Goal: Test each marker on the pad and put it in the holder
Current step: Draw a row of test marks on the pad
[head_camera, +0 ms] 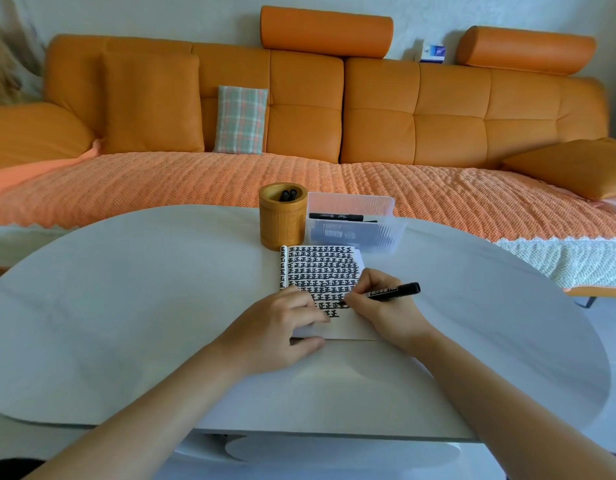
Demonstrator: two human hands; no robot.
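The right hand (379, 306) pinches a black marker (393, 292) between thumb and curled fingers, low on the barrel. The marker tilts so that its back end points up and to the right, and its tip touches the pad (320, 268) at the end of the lowest row of marks. The pad lies flat on the white surface (126, 306), near the middle. Most of its open page is filled with rows of thick black marks, and only a strip at the near edge is blank. The left hand (282, 327) rests on the pad's near left corner. Its fingers are loosely stretched across the paper, gripping nothing, and its thumb lies along the pad's near edge.

Just beyond the pad stands the holder (282, 220), a round bamboo cup, upright, with the dark tops of two markers (288, 195) showing inside its rim. Touching it on the right is a clear plastic box (355, 223) that holds more dark markers. One black marker (336, 216) lies across the top of them.

Behind the surface runs an orange sofa (403, 116) with an orange textured blanket (161, 181) over its seat. A plaid cushion (241, 119) leans against its back
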